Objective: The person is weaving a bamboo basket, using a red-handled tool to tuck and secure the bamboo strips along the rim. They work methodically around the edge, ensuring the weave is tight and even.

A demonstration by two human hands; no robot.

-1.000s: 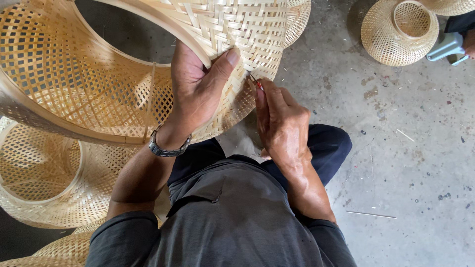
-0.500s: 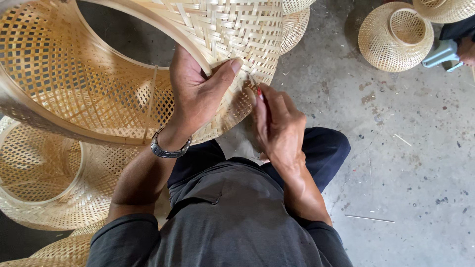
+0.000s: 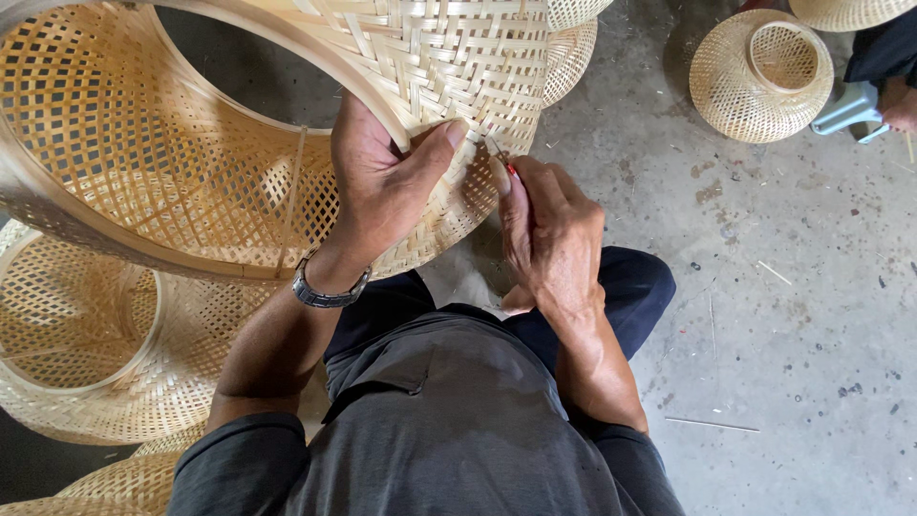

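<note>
A large woven bamboo basket (image 3: 191,153) lies tilted across my lap, its open mouth facing me. My left hand (image 3: 382,186), with a metal watch at the wrist, grips the basket's outer wall, thumb pressed on the weave. My right hand (image 3: 549,229) is closed around a small tool with a red handle (image 3: 511,169), whose tip touches the weave right beside my left thumb. Most of the tool is hidden inside my fist.
Another woven basket (image 3: 86,354) sits on the floor at my left, with more below it. A round woven basket (image 3: 759,72) stands at the far right on the concrete floor (image 3: 783,315). Another person's foot and a pale blue object (image 3: 850,110) show at the top right.
Both hands stay on the basket wall; the right hand has shifted slightly toward my left thumb. The view has drifted a little.
</note>
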